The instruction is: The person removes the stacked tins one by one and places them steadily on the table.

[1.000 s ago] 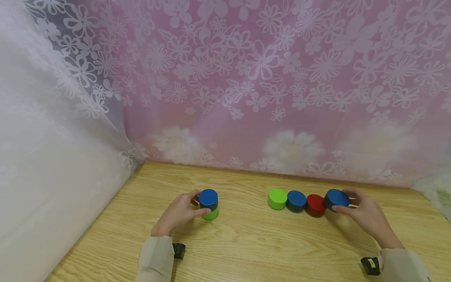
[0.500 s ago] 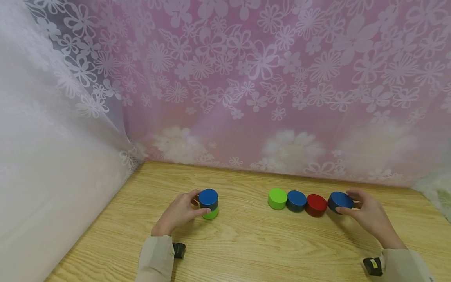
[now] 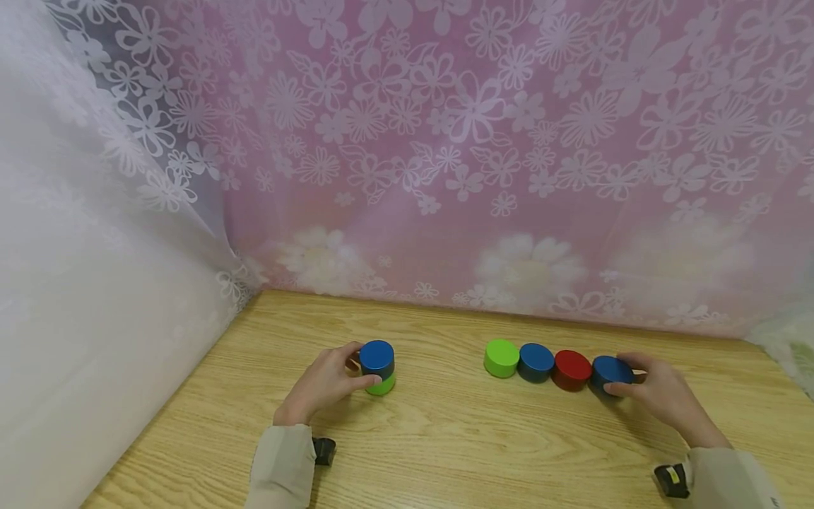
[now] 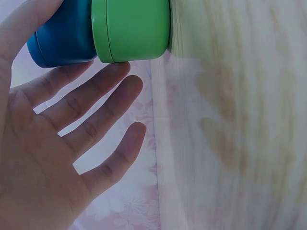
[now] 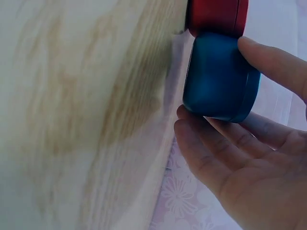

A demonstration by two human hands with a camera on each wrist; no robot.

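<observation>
The right hand (image 3: 661,396) pinches the right-end blue puck (image 3: 610,370), touching the red puck (image 3: 571,369). The left hand (image 3: 321,385) grips a blue-on-green stack (image 3: 378,367), its near side hidden behind the fingers.

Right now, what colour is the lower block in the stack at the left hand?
Green, under the blue block; clearest in the left wrist view.
</observation>
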